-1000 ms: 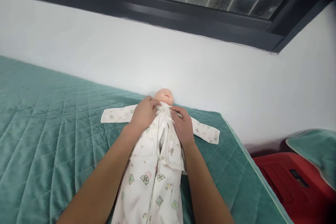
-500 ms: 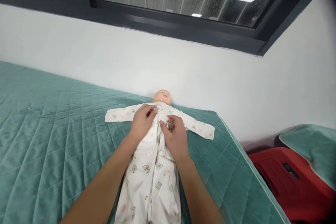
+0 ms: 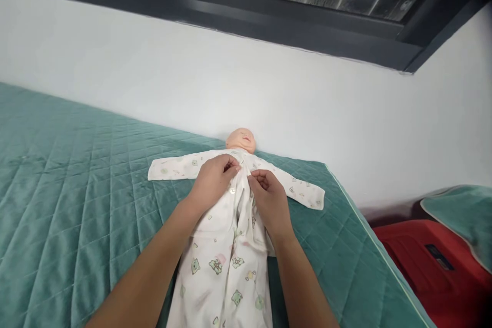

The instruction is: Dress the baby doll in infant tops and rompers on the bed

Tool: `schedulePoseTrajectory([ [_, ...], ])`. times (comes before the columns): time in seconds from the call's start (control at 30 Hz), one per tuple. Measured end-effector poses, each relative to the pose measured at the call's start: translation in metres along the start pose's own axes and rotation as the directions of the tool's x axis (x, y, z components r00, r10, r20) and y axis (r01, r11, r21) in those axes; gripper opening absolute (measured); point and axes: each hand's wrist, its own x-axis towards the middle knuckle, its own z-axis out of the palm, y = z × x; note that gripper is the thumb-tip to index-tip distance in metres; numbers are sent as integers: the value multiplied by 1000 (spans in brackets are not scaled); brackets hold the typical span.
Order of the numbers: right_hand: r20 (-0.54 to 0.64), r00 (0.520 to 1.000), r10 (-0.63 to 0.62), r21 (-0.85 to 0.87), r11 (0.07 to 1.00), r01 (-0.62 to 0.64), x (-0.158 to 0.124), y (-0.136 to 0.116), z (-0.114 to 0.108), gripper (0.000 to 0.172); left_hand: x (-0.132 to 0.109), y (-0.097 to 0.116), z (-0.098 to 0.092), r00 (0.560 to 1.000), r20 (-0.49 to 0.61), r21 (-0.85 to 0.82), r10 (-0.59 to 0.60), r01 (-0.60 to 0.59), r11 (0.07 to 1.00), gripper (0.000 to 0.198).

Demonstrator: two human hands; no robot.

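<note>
A baby doll (image 3: 241, 140) lies on its back, its head close to the wall. It wears a white baby jacket (image 3: 303, 193) with small printed pictures, the sleeves spread out to both sides. White trousers (image 3: 221, 287) with green bear prints cover the legs. At the chest, my left hand (image 3: 219, 177) pinches the left front edge of the jacket just below the collar. My right hand (image 3: 269, 195) is closed on the opposite front edge, a little lower. Between the hands the jacket front hangs partly open, and the fingertips hide the exact grip.
The doll rests on a green quilted cover (image 3: 96, 205) whose edge runs down the right side. Beyond that edge stands a red plastic object (image 3: 430, 271) with green cloth (image 3: 461, 215) beside it. A white wall (image 3: 192, 82) rises behind, below a dark window frame (image 3: 230, 15).
My right hand has drawn its jacket edge slightly outward, and its fingers have closed more. My left fingers have moved nearer the middle of the chest. The view has tilted down slightly.
</note>
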Motion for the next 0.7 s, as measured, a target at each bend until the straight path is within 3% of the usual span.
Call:
schedulePoseTrajectory([
  [0.23,-19,999,-34,-91,995,32,-3,-2,3,16,-4,11,1,995,59,-314,-85,100,944,17],
  [0.37,-1,1000,-5,6,1000,5,-1,0,1,20,-3,9,3,993,64,-330,-97,113,937,14],
  [0.53,42,993,109,152,982,-114,2,0,-4,24,-3,7,0,989,51,-279,-141,150,948,14],
  [0.7,49,994,99,147,983,-106,1,-5,-3,25,-3,9,-6,991,53,-174,-125,132,976,16],
])
